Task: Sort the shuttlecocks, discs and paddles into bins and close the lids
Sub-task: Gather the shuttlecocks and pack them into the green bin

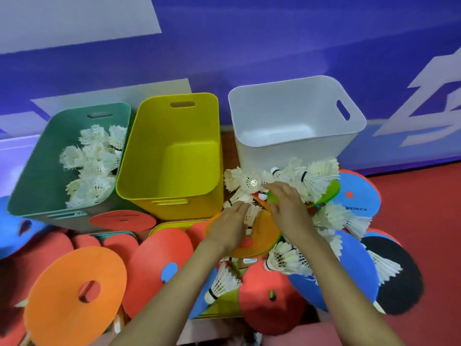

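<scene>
Loose shuttlecocks are heaped against the white bin, at its 6 o'clock, on an orange disc. The left hand rests on the heap's 7 o'clock edge, its fingers nearly straight and close together. One shuttlecock touches them at their 3 o'clock. The right hand arches over the heap, bent fingertips beside a red-banded shuttlecock; whether they grip it I cannot tell. At the heap's 9 o'clock stands the yellow bin, then the green bin, which holds more feathered ones.
</scene>
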### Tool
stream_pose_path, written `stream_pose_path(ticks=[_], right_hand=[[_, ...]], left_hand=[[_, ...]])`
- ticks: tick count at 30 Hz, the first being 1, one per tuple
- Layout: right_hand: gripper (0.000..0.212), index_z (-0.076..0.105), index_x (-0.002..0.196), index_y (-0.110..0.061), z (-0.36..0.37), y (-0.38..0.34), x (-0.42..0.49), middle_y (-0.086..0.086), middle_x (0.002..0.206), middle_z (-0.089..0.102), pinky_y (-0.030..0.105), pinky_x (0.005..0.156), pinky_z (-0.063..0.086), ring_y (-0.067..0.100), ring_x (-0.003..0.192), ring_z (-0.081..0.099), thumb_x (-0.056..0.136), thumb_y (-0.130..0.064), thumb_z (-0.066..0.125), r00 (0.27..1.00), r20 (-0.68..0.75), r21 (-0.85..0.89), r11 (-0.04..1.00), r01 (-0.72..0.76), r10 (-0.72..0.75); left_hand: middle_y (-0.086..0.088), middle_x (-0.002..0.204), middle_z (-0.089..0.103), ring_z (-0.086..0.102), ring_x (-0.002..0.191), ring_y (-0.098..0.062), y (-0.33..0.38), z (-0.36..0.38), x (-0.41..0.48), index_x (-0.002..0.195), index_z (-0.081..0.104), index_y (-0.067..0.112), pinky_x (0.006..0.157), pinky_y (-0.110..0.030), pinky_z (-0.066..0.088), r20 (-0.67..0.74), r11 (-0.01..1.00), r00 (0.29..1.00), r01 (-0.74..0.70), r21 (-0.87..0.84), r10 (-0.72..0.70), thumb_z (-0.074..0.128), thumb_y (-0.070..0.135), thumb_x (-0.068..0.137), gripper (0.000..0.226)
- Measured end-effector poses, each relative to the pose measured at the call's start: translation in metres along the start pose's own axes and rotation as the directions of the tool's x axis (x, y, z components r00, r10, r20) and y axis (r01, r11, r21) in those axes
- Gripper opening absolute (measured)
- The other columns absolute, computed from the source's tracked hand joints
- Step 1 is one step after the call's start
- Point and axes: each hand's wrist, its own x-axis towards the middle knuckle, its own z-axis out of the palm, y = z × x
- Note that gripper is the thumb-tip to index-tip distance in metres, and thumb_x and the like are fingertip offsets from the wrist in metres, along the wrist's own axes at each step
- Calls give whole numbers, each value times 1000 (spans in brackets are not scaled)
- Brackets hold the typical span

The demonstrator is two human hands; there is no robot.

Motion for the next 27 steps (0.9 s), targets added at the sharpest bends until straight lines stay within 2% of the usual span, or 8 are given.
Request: stream_pose_path(ticks=[2, 5, 7, 9, 11, 15, 21, 27], right_hand=[[42, 48, 135, -18, 6, -3, 14, 6, 133, 46, 33, 101, 37, 24, 122, 39, 94, -6, 47, 997, 68, -17, 1000, 26, -24], [43, 40, 140, -23, 12, -6, 37, 10, 130, 47, 40, 96, 41, 28, 120, 41, 98, -12, 39, 979, 199, -68, 997, -24, 37], [43, 38, 140, -24, 15, -6, 47, 12, 126, 50, 41, 92, 44, 30, 115, 46, 99, -12, 35, 960, 270, -131, 991, -34, 69], [41, 45, 136, -19, 17, -5, 55, 13, 122, 54, 40, 89, 46, 31, 112, 50, 96, -9, 38, 957, 274, -150, 987, -50, 90], [40, 54, 128, -15, 17, -6, 59, 13, 120, 58, 37, 89, 47, 30, 110, 54, 92, -3, 44, 964, 240, -148, 986, -78, 112], [36, 61, 121, -15, 15, -8, 58, 9, 117, 63, 32, 85, 47, 26, 106, 59, 90, 0, 48, 981, 153, -128, 987, -99, 118], [20, 65, 102, -14, 3, -16, 40, 6, 99, 64, 32, 66, 46, 26, 89, 60, 94, -10, 47, 999, -20, -28, 999, -47, 46], [11, 63, 95, -15, -9, -39, 12, 2, 94, 61, 36, 61, 50, 23, 81, 60, 93, -12, 53, 942, -334, 134, 988, 83, -33]], left_hand=[[-6, 147, 32, 38, 132, -27, 1, 1, 6, 142, 33, 13, 104, -33, 32, 48, 999, 999, 13, 30, -14, 56, 12, 90, 57], [-10, 137, 40, 45, 124, -30, -1, 1, 12, 136, 38, 11, 98, -35, 37, 58, 996, 996, 62, 60, -66, 54, 7, 89, 50], [-12, 137, 39, 46, 123, -31, -3, 3, 15, 138, 34, 11, 96, -36, 38, 47, 993, 994, 100, 69, -103, 52, 4, 89, 52], [-14, 142, 37, 46, 124, -32, -4, 3, 16, 144, 22, 11, 96, -37, 39, 42, 988, 988, 148, 53, -151, 51, 2, 90, 62], [-14, 140, 40, 51, 119, -33, -7, 2, 18, 144, 24, 12, 91, -39, 43, 30, 978, 977, 208, 32, -209, 50, 2, 90, 61], [-13, 120, 55, 58, 106, -32, -8, -2, 18, 116, 56, 12, 80, -38, 47, -21, 970, 975, 223, 99, -222, 49, 13, 94, 23], [-5, 111, 53, 59, 98, -28, -4, -16, -4, 110, 63, 18, 69, -33, 42, -179, 982, 968, 185, 39, -175, 52, 32, 94, 23], [1, 95, 60, 52, 89, -21, -11, -37, -49, 90, 66, 16, 73, -34, 44, -430, 992, 903, -46, -120, -10, 64, 33, 87, 18]])
